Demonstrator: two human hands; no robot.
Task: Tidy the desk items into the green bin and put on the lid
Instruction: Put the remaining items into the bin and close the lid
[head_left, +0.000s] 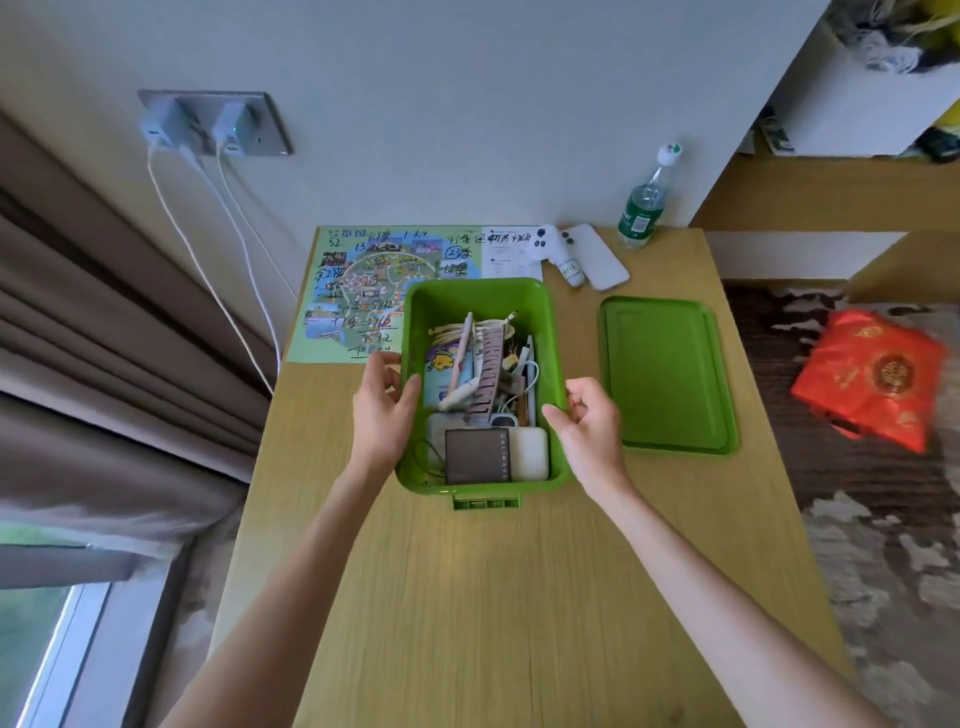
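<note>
Left hand (384, 410) and right hand (589, 428) clasp the filled green plastic bin (478, 296) by its side rims — flat green lid (670, 374) alongside.

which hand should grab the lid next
Right. The right hand is at the right rim of the green bin, and the lid lies just beyond it; the left hand would have to cross the bin.
</note>
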